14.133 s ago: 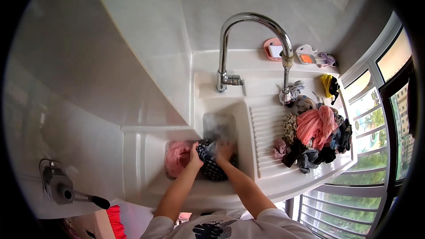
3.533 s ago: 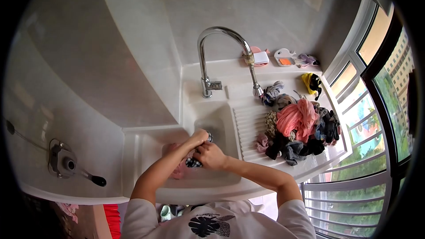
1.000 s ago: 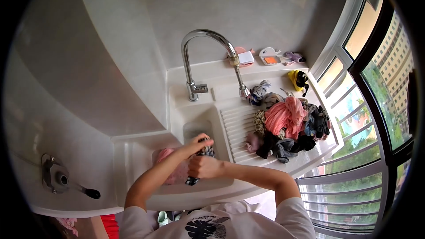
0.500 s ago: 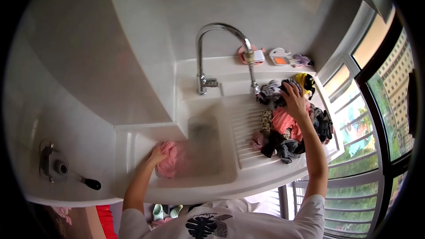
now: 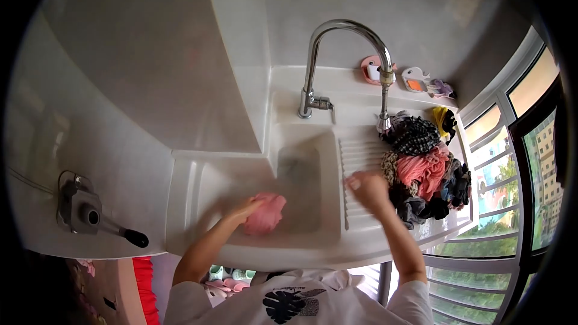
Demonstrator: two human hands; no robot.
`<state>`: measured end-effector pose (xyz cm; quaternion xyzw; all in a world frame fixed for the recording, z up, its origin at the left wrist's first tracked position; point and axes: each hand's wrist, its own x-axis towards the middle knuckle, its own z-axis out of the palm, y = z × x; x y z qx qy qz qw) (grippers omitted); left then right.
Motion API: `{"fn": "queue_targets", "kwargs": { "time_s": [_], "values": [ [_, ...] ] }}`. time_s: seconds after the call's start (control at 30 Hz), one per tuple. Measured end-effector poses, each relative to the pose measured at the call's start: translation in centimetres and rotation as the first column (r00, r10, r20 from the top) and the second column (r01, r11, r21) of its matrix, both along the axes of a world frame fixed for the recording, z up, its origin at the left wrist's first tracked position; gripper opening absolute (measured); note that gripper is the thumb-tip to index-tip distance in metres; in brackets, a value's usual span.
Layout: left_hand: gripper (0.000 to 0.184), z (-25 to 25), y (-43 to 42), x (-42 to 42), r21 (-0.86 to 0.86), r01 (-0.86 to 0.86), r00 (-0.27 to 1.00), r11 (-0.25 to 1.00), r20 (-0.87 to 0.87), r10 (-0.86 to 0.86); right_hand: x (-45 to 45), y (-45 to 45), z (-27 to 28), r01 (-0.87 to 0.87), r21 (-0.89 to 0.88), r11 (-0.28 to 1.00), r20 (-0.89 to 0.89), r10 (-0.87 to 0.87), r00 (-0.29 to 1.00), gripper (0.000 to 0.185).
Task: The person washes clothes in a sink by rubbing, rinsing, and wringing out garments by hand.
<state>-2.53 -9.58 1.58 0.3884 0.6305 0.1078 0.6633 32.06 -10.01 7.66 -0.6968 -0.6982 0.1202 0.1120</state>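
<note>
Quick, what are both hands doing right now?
Left hand: closed on the pink cloth.
Right hand: blurred above the ribbed board; can't tell if it's open or closed.

The only view looks from head height over the near side of the sink (image 5: 289, 257), tilted forward and steeply down, fairly near, its wide round field taking in the wall (image 5: 385, 0) behind the sink and the window (image 5: 503, 204) to its right.

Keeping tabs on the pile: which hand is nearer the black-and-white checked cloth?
Right. The right hand is over the ribbed board, below and left of the checked cloth in the picture. The left hand is farther off, on the pink cloth in the sink.
</note>
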Motion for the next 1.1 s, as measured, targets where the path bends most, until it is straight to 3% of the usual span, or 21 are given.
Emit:
{"fn": "queue_targets", "kwargs": {
  "time_s": [0.03,0.07,0.1,0.13,0.17,0.2,0.27,0.3,0.37,0.4,0.5,0.53,0.57,0.63,0.67,0.73,0.8,0.87,1.0,1.07,1.1],
  "values": [
    [0.051,-1.4,0.0,0.5,-0.005,-0.002,1.0,1.0,-0.005,0.002,-1.9,-0.8,-2.4,-0.198,-0.181,0.963,-0.373,0.119,0.92,0.027],
    [0.049,-3.8,0.4,0.9,-0.08,-0.122,0.959,0.989,0.248,0.138,-5.6,-1.3,0.7,-0.248,-0.524,0.814,-0.272,0.116,0.955,0.032],
    [0.047,-5.2,0.8,1.4,-0.178,-0.216,0.837,0.96,0.473,0.276,-7.2,-2.1,-4.2,-0.378,-0.353,0.856,-0.249,0.303,0.92,0.038],
    [0.047,-5.3,1.1,2.1,-0.172,-0.216,0.839,0.961,0.472,0.272,-8.5,-3.0,-11.1,-0.504,-0.174,0.846,-0.188,0.474,0.86,0.045],
    [0.046,-5.3,1.6,3.0,-0.225,-0.272,0.809,0.936,0.474,0.349,-9.5,-2.9,-16.0,-0.504,-0.169,0.847,-0.187,0.475,0.86,0.045],
    [0.045,-5.2,1.9,3.7,-0.279,-0.326,0.773,0.903,0.471,0.425,-10.3,-2.7,-20.3,-0.497,-0.236,0.835,-0.155,0.472,0.868,0.065],
    [0.044,-5.5,2.2,4.1,-0.332,-0.372,0.725,0.867,0.48,0.495,-10.6,-2.6,-20.1,-0.482,-0.298,0.824,-0.119,0.469,0.875,0.088],
    [0.043,-6.4,2.4,4.1,-0.337,-0.423,0.67,0.841,0.508,0.541,-10.3,-2.7,-16.5,-0.41,-0.059,0.91,-0.351,0.366,0.862,0.072],
    [0.039,-6.7,2.5,4.3,-0.349,-0.501,0.609,0.792,0.507,0.609,-9.6,-2.8,-14.3,-0.251,0.159,0.955,-0.571,0.297,0.765,0.057],
    [0.039,-7.1,2.8,4.2,-0.344,-0.497,0.613,0.797,0.512,0.603,-9.3,-2.7,-14.6,-0.319,0.006,0.948,-0.59,0.261,0.764,0.051],
    [0.037,-12.5,3.8,2.1,-0.251,-0.511,0.593,0.822,0.589,0.549,-9.7,-1.9,-12.4,-0.35,-0.191,0.917,-0.582,0.182,0.793,0.039],
    [0.037,-9.7,3.1,2.4,-0.253,-0.518,0.59,0.817,0.586,0.555,-9.9,-1.9,-11.8,-0.322,-0.241,0.916,-0.556,0.141,0.819,0.033],
    [0.033,-6.8,2.3,2.3,-0.153,-0.569,0.65,0.808,0.518,0.556,-9.9,-1.8,-13.8,-0.264,-0.149,0.953,-0.554,0.14,0.82,0.026],
    [0.032,-4.7,1.6,1.8,0.086,-0.579,0.787,0.811,0.32,0.528,-9.8,-1.2,-15.0,-0.257,-0.2,0.945,-0.539,0.113,0.835,0.026],
    [0.032,-4.4,1.2,1.6,0.085,-0.581,0.786,0.81,0.317,0.53,-9.8,-1.1,-15.6,-0.239,-0.248,0.939,-0.516,0.081,0.853,0.026],
    [0.043,-3.6,-0.1,1.2,0.325,-0.075,0.986,0.943,0.166,0.021,-10.0,-0.9,-14.4,-0.23,-0.291,0.929,-0.52,0.048,0.853,0.025],
    [0.046,-6.0,-1.5,2.0,0.431,-0.01,0.975,0.902,0.203,-0.086,-10.4,-1.0,-13.1,-0.214,-0.333,0.918,-0.525,0.008,0.851,0.025],
    [0.042,-4.0,-2.8,3.9,0.726,0.432,0.902,0.536,-0.335,-0.273,-10.2,-0.7,-12.1,-0.231,-0.123,0.965,-0.535,0.132,0.835,0.024],
    [0.036,-3.7,-1.0,4.7,0.68,0.374,0.924,0.63,-0.331,-0.192,-10.3,-1.4,-7.1,-0.146,-0.166,0.975,-0.72,-0.019,0.693,0.023],
    [0.034,-4.9,1.1,4.0,0.772,0.22,0.95,0.597,-0.307,0.046,-9.9,-1.1,-6.1,-0.058,-0.202,0.978,-0.812,-0.135,0.568,0.022],
    [0.028,-4.3,1.5,4.1,0.84,0.149,0.949,0.521,-0.269,0.162,-9.8,-1.0,-4.8,-0.042,-0.201,0.979,-0.807,-0.141,0.574,0.022]
  ]
}}
